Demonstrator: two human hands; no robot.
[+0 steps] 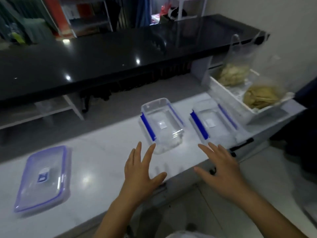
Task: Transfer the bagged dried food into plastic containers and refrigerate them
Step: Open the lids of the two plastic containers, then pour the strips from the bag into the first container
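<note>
Nearest: the left hand (142, 170), fingers straight and spread apart, holding nothing, hovering over the front edge of the glossy white countertop (96, 169), its fingertips just short of the nearer container. The right hand (221, 167), likewise flat with fingers splayed and empty, sits beside it toward the counter's right front edge, fingertips near the second container; whether either palm touches the surface cannot be told. Left of the hands, well apart from them: a rectangular translucent plastic lid with blue-violet rim (44, 179), lying flat on the counter. Just beyond the left hand: an open clear plastic rectangular container with blue side clips (161, 124), lidless, standing upright. Just beside it to the right: a second clear plastic container with blue side clips (212, 122), blurred, so whether a lid is on it cannot be told. Farther right: a white rectangular tray (228, 93) at the counter's end, holding two clear plastic bags of pale yellowish dried food, the nearer bag (260, 98) at the tray's front and the farther bag (235, 73) behind it with its handles standing up. Behind all: a long glossy black raised counter (103, 60) running across the view, with blurred shelving beyond.
</note>
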